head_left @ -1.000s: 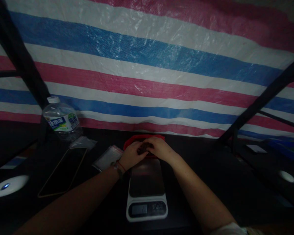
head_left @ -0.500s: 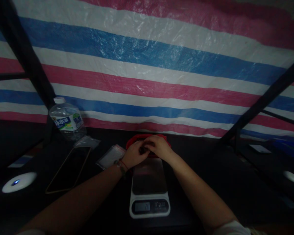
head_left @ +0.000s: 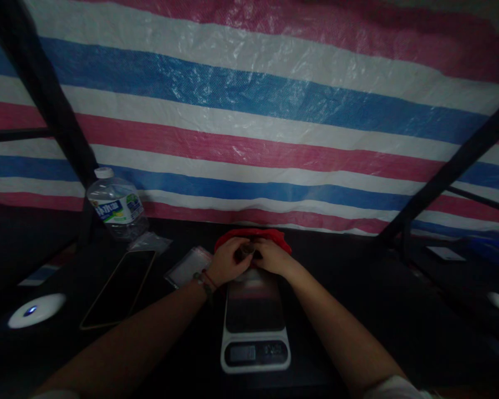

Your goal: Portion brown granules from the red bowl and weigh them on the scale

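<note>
A small brown, round-topped thing (head_left: 247,250) shows between my two hands; its kind is too dark to tell. My left hand (head_left: 228,259), with bracelets at the wrist, has its thumb and fingers closed around it. From the other side my right hand (head_left: 272,256) meets it with bent fingers, whose tips are partly hidden. Both hands lie over a red bag or cloth (head_left: 276,235), which spreads out behind them. Just below them is a white kitchen scale (head_left: 255,363) with a dark metal plate and a lit display.
Left of the scale lie clear plastic bags (head_left: 189,267), a phone (head_left: 118,291) and a white oval device (head_left: 36,310). A large clear bottle (head_left: 118,205) stands behind the phone. Dark metal posts (head_left: 432,177) flank the workspace, with a striped sheet (head_left: 253,138) behind.
My hands have opened slightly apart, so the brown thing's round top now shows between them. The right fingers have drawn back to the right. The view has shifted a little.
</note>
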